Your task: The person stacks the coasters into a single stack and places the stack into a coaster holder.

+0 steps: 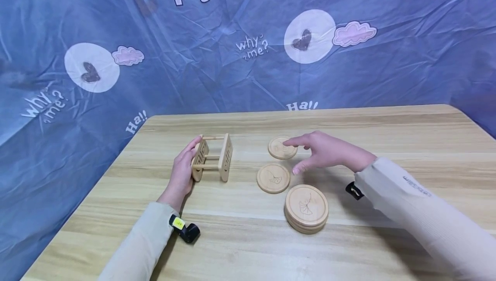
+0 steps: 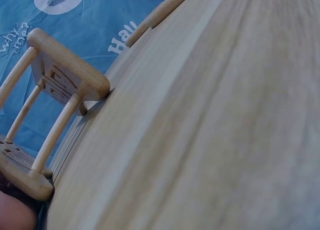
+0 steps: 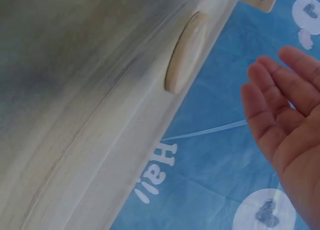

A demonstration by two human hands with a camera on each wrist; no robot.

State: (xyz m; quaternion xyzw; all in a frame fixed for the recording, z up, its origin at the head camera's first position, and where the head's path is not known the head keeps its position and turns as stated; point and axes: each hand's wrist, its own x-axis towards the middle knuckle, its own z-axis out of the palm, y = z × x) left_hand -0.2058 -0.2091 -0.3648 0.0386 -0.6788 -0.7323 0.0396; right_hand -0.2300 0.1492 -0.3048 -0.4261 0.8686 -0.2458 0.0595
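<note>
In the head view, my left hand (image 1: 181, 173) lies along the outer side of a small wooden coaster rack (image 1: 224, 158), its fingers stretched up the left panel. The left wrist view shows the rack (image 2: 70, 72) with its slotted panels joined by round rods. My right hand (image 1: 323, 152) hovers palm down, thumb and fingers apart, with nothing between them. Its fingertips overlap the far round wooden coaster (image 1: 280, 151). A second coaster (image 1: 273, 178) with a ginkgo leaf engraving lies just nearer. Closest to me is a stack of coasters (image 1: 306, 208), the top one also leaf-engraved.
All of this stands on a light wood-grain table (image 1: 232, 246). Behind its far edge hangs a blue printed cloth (image 1: 217, 74). Small black wrist cameras are strapped at both cuffs, the left one (image 1: 187, 231) close over the tabletop.
</note>
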